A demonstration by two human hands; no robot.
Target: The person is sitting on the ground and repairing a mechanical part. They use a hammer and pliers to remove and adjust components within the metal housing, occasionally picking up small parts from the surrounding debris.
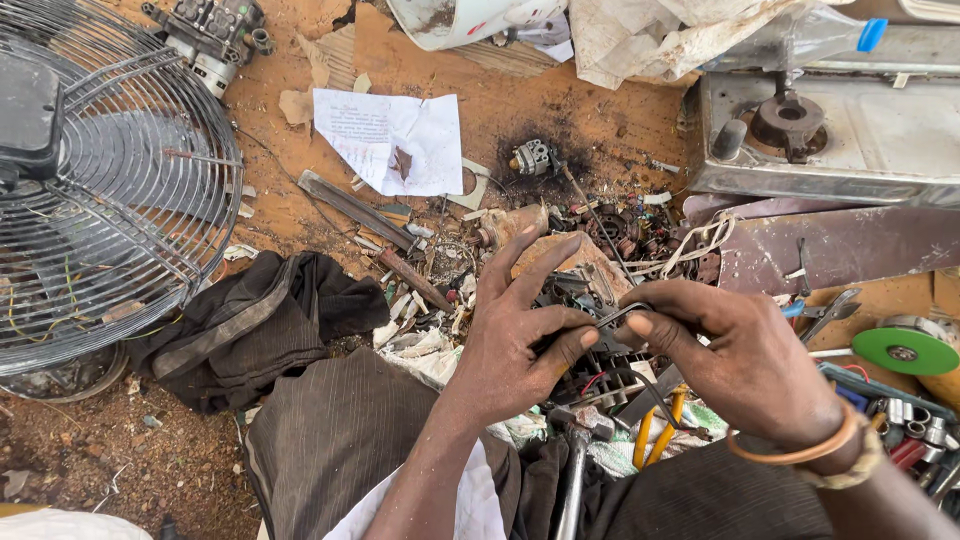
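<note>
Now, near the lower centre of the frame, the left hand [515, 340] and the right hand [735, 355] both pinch a thin dark wire [622, 315] between thumb and fingers. It looks light, stiff and springy, best gripped near its bend, above the black part [600, 385].

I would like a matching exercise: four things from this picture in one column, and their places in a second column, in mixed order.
Things:
1. round metal wire fan guard
2. white paper sheet
3. green round disc
4. yellow-handled pliers

Places:
A. right edge
B. below the hands
C. far left
D. upper middle, on the orange soil

Pairs: 1-C, 2-D, 3-A, 4-B
</note>
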